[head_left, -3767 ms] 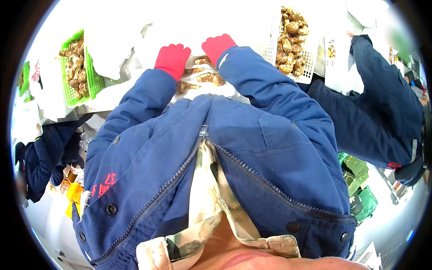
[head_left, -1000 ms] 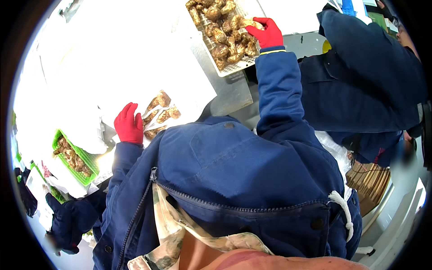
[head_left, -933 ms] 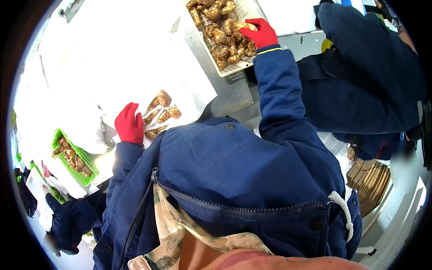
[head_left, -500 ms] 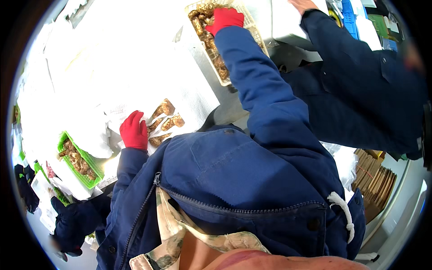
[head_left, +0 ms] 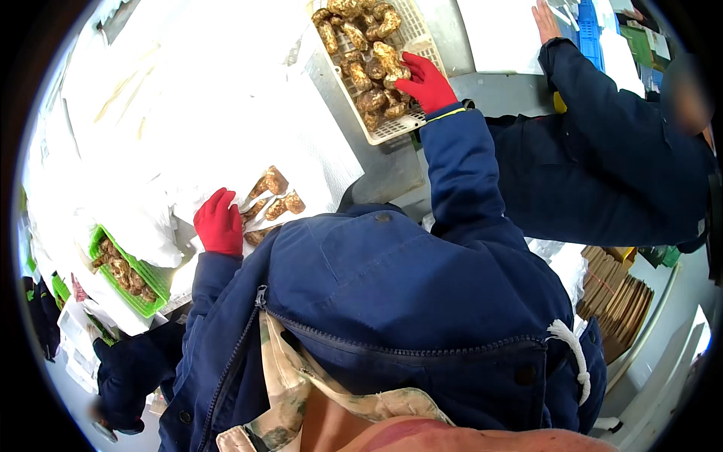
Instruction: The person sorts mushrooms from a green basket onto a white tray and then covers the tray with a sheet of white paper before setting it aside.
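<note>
A cream plastic basket (head_left: pixel 399 134) at the far side holds many brown, knobbly mushrooms (head_left: pixel 354 68). Over its right edge reaches my right hand (head_left: pixel 428 84) in a red glove, thumb and fingers closed around a pale-stemmed mushroom (head_left: pixel 388 62). My left hand (head_left: pixel 218 223), gloved in red too, lies with loosely stretched fingers on the white-covered table, and no object shows in it. Just right of it, several mushrooms (head_left: pixel 285 206) lie in a group on white paper (head_left: pixel 331 162), partly hidden by my jacket.
A green basket (head_left: pixel 154 280) of mushrooms stands at the left. Close on my right is a co-worker in a dark jacket (head_left: pixel 602 151), a hand on a white surface (head_left: pixel 501 38). Stacked flat cardboard (head_left: pixel 617 297) is at lower right. Another person (head_left: pixel 139 369) is at lower left.
My right hand has drawn back toward the right edge of the cream basket, uncovering mushrooms at its far end. The left hand is nearly still. The co-worker's arm has shifted slightly right.
</note>
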Motion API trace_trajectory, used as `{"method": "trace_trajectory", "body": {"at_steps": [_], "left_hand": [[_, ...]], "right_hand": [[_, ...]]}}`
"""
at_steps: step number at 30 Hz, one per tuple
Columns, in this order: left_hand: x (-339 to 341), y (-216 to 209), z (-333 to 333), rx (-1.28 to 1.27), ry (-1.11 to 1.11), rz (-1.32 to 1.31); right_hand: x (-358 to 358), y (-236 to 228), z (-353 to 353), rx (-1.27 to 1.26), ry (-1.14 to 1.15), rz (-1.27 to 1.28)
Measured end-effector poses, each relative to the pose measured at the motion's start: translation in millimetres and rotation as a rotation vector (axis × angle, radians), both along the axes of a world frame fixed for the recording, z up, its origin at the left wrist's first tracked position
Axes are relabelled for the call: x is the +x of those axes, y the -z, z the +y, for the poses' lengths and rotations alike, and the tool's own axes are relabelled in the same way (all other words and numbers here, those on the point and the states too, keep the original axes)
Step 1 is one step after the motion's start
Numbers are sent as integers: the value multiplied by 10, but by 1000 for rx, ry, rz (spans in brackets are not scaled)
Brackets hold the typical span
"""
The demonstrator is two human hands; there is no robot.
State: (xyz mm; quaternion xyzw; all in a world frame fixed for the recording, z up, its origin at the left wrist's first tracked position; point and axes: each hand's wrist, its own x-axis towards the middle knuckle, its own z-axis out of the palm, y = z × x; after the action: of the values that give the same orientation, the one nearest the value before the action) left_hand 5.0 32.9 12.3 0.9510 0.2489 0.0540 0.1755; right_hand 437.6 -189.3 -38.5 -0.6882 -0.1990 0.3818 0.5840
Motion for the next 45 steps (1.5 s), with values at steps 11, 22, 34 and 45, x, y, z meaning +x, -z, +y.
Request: {"method": "trace_trajectory", "body": {"at_steps": [11, 22, 34, 45], "left_hand": [[22, -15, 9, -8, 3, -8], [16, -65, -19, 6, -14, 4], [-102, 154, 53, 84, -412, -426], [-244, -135, 223, 49, -87, -95]], "right_hand": [[610, -299, 413, -507, -3, -454], [440, -90, 834, -380, 348, -106], [-1802, -641, 1660, 112, -856, -249], [-2400, -255, 2151, -510, -1273, -250]]}}
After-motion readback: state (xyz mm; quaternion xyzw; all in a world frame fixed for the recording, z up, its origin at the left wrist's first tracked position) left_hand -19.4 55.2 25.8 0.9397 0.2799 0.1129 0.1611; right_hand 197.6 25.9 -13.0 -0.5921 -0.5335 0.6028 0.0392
